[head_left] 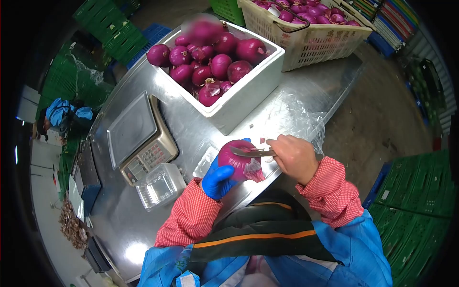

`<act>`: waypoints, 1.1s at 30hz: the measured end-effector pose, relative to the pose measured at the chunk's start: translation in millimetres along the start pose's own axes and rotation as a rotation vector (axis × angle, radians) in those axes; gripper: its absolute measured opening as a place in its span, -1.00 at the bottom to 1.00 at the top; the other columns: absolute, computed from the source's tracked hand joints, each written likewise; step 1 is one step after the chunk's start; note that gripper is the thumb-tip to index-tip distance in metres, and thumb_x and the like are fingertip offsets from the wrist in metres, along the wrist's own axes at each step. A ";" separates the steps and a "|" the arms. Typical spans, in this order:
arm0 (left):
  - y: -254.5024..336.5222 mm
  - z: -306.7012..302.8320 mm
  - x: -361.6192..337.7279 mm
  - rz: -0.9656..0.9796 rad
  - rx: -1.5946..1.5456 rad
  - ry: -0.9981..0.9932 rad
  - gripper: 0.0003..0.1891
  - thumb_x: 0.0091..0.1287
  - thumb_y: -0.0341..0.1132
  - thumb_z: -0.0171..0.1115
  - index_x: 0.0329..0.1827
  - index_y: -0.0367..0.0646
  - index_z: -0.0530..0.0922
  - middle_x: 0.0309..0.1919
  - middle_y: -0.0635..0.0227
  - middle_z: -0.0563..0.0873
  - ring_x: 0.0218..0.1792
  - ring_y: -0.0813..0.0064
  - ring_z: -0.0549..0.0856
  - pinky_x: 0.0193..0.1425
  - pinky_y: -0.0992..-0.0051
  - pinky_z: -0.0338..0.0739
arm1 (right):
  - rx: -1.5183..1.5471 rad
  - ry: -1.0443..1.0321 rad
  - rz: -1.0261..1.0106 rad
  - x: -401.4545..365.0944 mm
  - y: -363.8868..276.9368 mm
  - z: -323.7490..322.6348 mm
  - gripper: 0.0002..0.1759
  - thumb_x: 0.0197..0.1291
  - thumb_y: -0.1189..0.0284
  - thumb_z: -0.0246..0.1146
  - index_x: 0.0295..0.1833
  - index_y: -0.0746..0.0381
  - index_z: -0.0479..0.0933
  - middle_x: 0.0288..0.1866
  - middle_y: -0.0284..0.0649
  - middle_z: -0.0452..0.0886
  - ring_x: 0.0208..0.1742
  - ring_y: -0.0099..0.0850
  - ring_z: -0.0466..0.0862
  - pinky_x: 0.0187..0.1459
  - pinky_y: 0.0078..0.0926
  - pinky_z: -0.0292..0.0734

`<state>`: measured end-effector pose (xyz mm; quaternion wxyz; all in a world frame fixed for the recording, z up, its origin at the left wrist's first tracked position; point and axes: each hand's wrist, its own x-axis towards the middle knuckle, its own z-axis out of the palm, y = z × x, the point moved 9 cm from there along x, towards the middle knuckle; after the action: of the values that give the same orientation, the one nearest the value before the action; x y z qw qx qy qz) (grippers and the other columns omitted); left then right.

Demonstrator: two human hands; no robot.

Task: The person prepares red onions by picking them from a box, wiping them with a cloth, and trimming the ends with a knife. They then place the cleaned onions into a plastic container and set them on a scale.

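A large red onion [234, 167] with loose, peeling skin at its lower right is held in my left hand [219, 178], which wears a blue glove. My bare right hand [294, 158] is closed round the handle of a small knife [249, 152]. The blade lies against the onion's upper side. Behind the onion stands a white foam box [248, 98] heaped with red onions [221, 66]. A few small scraps of skin lie on the metal table [191, 119] near the knife.
A digital scale [143, 138] stands on the left of the table, with a clear plastic tray [160, 186] in front. Crumpled clear film [306, 129] lies by the right edge. A cream basket of onions [311, 45] is behind. Green crates [416, 210] stand at the right.
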<state>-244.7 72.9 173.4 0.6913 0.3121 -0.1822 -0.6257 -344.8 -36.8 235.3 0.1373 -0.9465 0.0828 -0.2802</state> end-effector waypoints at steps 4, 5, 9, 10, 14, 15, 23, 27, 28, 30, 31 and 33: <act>0.5 -9.8 -0.2 0.016 0.046 0.086 -0.04 0.04 -0.12 0.51 0.48 -0.22 0.20 0.33 0.13 0.44 0.32 0.22 0.52 0.42 0.23 0.44 | 0.027 -0.011 0.067 -10.7 9.9 -4.9 -0.71 0.05 0.45 0.31 -0.06 0.20 0.60 -0.38 -0.25 0.57 -0.38 -0.32 0.64 -0.39 -0.36 0.56; 2.8 -9.0 1.7 0.036 0.090 0.110 -0.03 0.01 -0.12 0.54 0.48 -0.22 0.20 0.34 0.13 0.43 0.32 0.22 0.51 0.42 0.23 0.44 | 0.102 -0.004 0.109 -12.3 12.3 -5.8 -0.72 0.08 0.44 0.30 -0.05 0.21 0.59 -0.36 -0.23 0.59 -0.37 -0.31 0.66 -0.38 -0.36 0.56; 22.6 -19.6 10.0 0.363 0.595 0.204 0.06 -0.09 -0.14 0.63 0.48 -0.19 0.18 0.38 0.13 0.38 0.35 0.23 0.48 0.41 0.26 0.41 | 0.354 0.034 0.321 -10.7 14.2 -7.4 -0.72 0.20 0.40 0.26 0.01 0.24 0.57 -0.26 -0.15 0.66 -0.31 -0.26 0.71 -0.32 -0.34 0.58; 23.1 -17.0 10.3 0.383 0.639 0.211 0.08 -0.11 -0.16 0.64 0.49 -0.18 0.16 0.39 0.12 0.36 0.36 0.23 0.46 0.42 0.26 0.40 | 0.405 0.047 0.387 -9.4 14.5 -8.1 -0.72 0.23 0.39 0.25 0.03 0.25 0.56 -0.23 -0.13 0.67 -0.30 -0.25 0.72 -0.30 -0.34 0.59; 19.8 -15.1 9.8 0.415 0.832 0.199 0.12 -0.14 -0.21 0.65 0.51 -0.15 0.11 0.39 0.10 0.34 0.37 0.24 0.44 0.42 0.26 0.39 | 0.628 -0.126 0.488 -0.8 12.4 10.0 -0.76 0.31 0.34 0.23 -0.01 0.25 0.52 -0.30 -0.10 0.68 -0.33 -0.31 0.73 -0.26 -0.39 0.59; 18.3 -15.8 10.5 0.415 0.884 0.186 0.13 -0.14 -0.23 0.65 0.51 -0.15 0.10 0.38 0.09 0.34 0.36 0.24 0.44 0.41 0.26 0.40 | 0.714 -0.193 0.502 1.8 14.5 16.9 -0.77 0.31 0.35 0.23 -0.03 0.26 0.51 -0.33 -0.09 0.67 -0.35 -0.32 0.73 -0.25 -0.41 0.59; 27.2 -14.9 9.9 0.396 0.852 0.272 0.13 -0.15 -0.32 0.63 0.52 -0.14 0.09 0.38 0.15 0.33 0.33 0.29 0.47 0.38 0.31 0.45 | 1.237 -0.181 0.540 -10.9 14.2 32.9 -0.76 0.29 0.40 0.29 -0.12 0.33 0.45 -0.38 -0.17 0.66 -0.31 -0.50 0.70 -0.20 -0.49 0.57; 19.6 -12.9 8.8 0.326 0.724 0.225 0.13 -0.15 -0.34 0.64 0.52 -0.17 0.09 0.38 0.18 0.34 0.31 0.30 0.49 0.39 0.31 0.45 | 0.910 -0.215 0.597 -7.7 29.7 37.8 -0.62 0.25 0.31 0.36 0.01 0.33 0.47 -0.30 -0.15 0.67 -0.23 -0.46 0.68 -0.15 -0.49 0.56; 19.3 -13.0 8.6 0.325 0.732 0.222 0.13 -0.14 -0.34 0.64 0.52 -0.18 0.09 0.38 0.18 0.34 0.31 0.30 0.50 0.39 0.31 0.45 | 0.898 -0.229 0.559 -7.0 27.3 42.7 -0.62 0.25 0.32 0.35 0.03 0.33 0.47 -0.29 -0.15 0.67 -0.23 -0.46 0.68 -0.15 -0.48 0.56; 18.6 -14.2 9.3 0.329 0.745 0.217 0.13 -0.14 -0.33 0.64 0.52 -0.19 0.08 0.38 0.17 0.34 0.30 0.30 0.50 0.38 0.31 0.45 | 0.933 -0.255 0.527 -4.3 24.6 45.6 -0.70 0.24 0.38 0.34 -0.03 0.31 0.47 -0.32 -0.24 0.62 -0.26 -0.52 0.61 -0.16 -0.51 0.52; 18.7 -14.6 8.0 0.337 0.781 0.217 0.13 -0.14 -0.34 0.64 0.52 -0.19 0.08 0.37 0.17 0.35 0.31 0.30 0.50 0.38 0.31 0.45 | 0.984 -0.268 0.537 -3.9 22.7 45.9 -0.78 0.23 0.44 0.33 -0.10 0.29 0.48 -0.35 -0.32 0.56 -0.28 -0.58 0.55 -0.18 -0.54 0.48; 20.2 -15.9 5.0 0.351 0.858 0.217 0.14 -0.13 -0.35 0.63 0.53 -0.18 0.07 0.36 0.17 0.36 0.32 0.30 0.49 0.38 0.31 0.45 | 1.094 -0.319 0.516 -4.8 14.8 51.1 -0.85 0.22 0.49 0.30 -0.17 0.29 0.50 -0.35 -0.34 0.55 -0.29 -0.60 0.52 -0.17 -0.55 0.47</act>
<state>-218.5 71.7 174.3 0.6103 0.5975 -0.4007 -0.3315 -321.7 -38.8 187.2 0.6760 -0.7188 0.1318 -0.0949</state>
